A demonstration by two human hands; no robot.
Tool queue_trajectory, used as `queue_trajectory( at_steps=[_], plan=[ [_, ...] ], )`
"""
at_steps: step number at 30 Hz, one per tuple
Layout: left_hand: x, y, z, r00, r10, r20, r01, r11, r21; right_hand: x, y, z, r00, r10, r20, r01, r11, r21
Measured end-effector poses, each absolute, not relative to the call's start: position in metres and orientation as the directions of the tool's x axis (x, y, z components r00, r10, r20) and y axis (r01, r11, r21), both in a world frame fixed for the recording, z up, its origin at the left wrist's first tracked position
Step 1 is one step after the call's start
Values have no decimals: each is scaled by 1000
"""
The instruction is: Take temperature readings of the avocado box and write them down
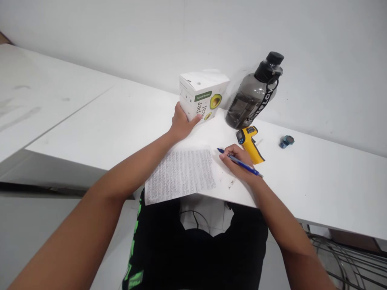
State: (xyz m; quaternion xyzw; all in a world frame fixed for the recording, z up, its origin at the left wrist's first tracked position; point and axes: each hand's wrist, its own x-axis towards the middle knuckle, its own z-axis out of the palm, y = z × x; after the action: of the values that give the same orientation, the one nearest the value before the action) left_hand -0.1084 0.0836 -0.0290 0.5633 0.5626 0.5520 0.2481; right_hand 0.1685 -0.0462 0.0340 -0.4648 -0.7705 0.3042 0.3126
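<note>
My left hand (182, 123) grips the lower near corner of a white box (203, 96) with avocado pictures and a green label. The box is tilted, and I cannot tell whether its base rests on the table. In my right hand (238, 159) is a blue pen (242, 163), its tip pointing left, apart from the paper. A sheet of paper (184, 173) covered in dense rows of small marks lies under my left forearm and hangs slightly over the table edge. Just beyond my right hand lies a yellow infrared thermometer gun (251, 146).
A large dark water bottle (252, 94) with a strap stands against the wall behind the thermometer. Farther right lies a small teal watch-like object (286, 141). The white table (320, 181) has its front edge at my lap. A wire rack (344, 257) is below right.
</note>
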Motion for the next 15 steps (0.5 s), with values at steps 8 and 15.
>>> queue_trajectory(
  at_steps=[8,15],
  plan=[
    [-109,85,-29,-229,908,351,375,-250,893,150,-46,24,-427,899,93,304,240,-922],
    [-108,82,-26,-206,917,341,338,-260,905,149,-46,22,-338,940,42,440,198,-876]
  ],
)
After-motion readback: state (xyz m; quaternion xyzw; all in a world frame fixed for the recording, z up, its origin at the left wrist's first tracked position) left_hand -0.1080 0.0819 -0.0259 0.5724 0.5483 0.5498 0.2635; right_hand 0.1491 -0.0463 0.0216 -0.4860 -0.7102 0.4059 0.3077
